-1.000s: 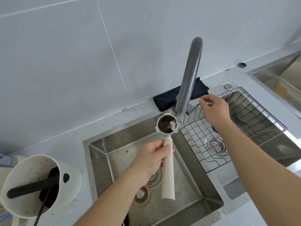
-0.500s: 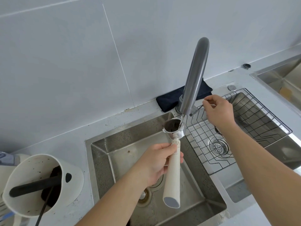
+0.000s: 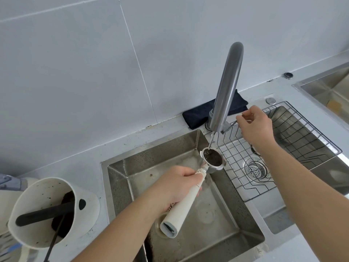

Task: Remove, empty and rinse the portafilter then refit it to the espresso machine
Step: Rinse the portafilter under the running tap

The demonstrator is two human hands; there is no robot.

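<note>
Two hands at work over the sink (image 3: 120,178). Left hand (image 3: 175,188) clenched around the cream handle of the portafilter (image 3: 190,195), fingers (image 3: 190,173) wrapped near the neck, butt end tilted down toward the camera. Metal basket end raised above the left basin, dark and wet inside, directly beneath the faucet (image 3: 227,86), with a thin stream of water (image 3: 211,141) falling into it. Right hand (image 3: 255,125) beside the faucet base, fingers pinched on the slim tap lever (image 3: 233,123). Wire rack (image 3: 294,146) seated in the right basin. Dark cloth (image 3: 198,115) folded against the wall behind the faucet. White knock box (image 3: 56,210) with grounds on the surface (image 3: 75,161) at left.
</note>
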